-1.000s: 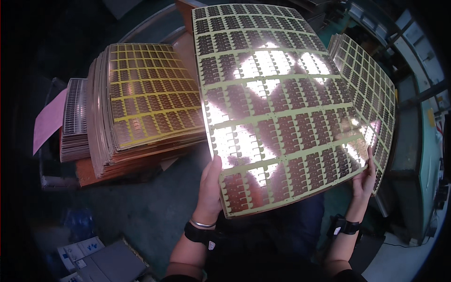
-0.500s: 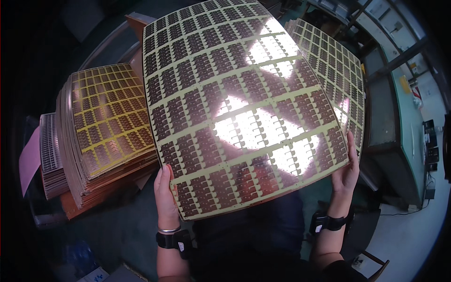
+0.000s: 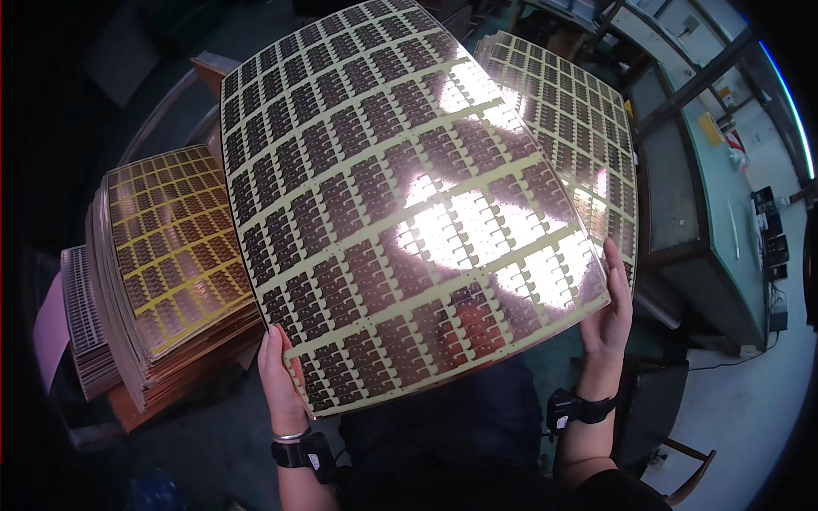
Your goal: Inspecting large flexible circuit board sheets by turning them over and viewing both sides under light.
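Observation:
I hold a large circuit board panel (image 3: 341, 238) in front of me, tilted, with rows of dark copper patterns between pale green strips. Bright light glares off its right half. My left hand (image 3: 279, 375) grips the lower left edge, thumb on the face and the other fingers mostly hidden behind. At the lower right edge my right hand (image 3: 609, 302) is closed on the same panel, its palm underneath. Both wrists wear black bands with small boxes; a silver bangle (image 3: 291, 436) circles the left one.
A tall stack of yellow-lined panels (image 3: 175, 247) stands to the left, beside a smaller stack (image 3: 83, 298) and a pink sheet (image 3: 49, 328). Behind the held panel on the right are similar green-lined panels (image 3: 571, 111). A green-topped bench (image 3: 733, 230) runs along the right, with a chair (image 3: 656, 409) near it.
The whole view has shifted, so the stacks and bench sit further left in the picture. The held panel has shifted left too and turned slightly; both hands keep their grip.

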`<action>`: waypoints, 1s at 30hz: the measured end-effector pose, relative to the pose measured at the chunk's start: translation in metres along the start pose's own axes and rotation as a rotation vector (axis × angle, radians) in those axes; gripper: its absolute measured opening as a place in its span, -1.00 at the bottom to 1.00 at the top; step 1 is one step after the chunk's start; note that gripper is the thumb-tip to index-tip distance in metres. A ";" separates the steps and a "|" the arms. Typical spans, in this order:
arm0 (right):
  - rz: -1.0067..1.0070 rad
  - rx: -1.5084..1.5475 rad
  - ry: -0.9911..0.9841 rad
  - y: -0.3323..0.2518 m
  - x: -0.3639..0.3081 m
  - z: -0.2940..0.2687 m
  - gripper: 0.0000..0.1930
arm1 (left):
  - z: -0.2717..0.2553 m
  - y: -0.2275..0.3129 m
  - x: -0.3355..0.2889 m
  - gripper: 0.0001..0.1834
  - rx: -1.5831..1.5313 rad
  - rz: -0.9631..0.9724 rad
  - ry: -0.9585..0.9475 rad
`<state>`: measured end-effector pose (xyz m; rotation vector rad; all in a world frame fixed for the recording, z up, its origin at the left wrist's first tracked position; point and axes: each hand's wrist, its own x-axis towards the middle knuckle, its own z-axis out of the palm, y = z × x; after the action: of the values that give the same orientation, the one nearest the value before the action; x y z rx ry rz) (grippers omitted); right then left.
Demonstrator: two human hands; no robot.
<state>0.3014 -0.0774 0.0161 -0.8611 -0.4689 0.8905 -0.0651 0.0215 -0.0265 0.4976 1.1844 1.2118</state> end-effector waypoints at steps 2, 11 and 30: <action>-0.015 0.004 0.028 0.000 0.000 0.001 -0.53 | 0.007 0.000 -0.002 -0.80 -0.011 0.008 0.012; -0.002 0.028 0.027 -0.003 -0.003 0.008 -0.59 | 0.004 -0.003 -0.001 -0.84 -0.037 0.057 0.082; 0.078 -0.465 0.135 -0.003 0.005 -0.012 -0.63 | -0.015 -0.005 0.001 -0.66 -0.290 -0.079 -0.262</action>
<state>0.3140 -0.0793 0.0119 -1.3636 -0.5367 0.7993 -0.0764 0.0164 -0.0368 0.3743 0.7835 1.1863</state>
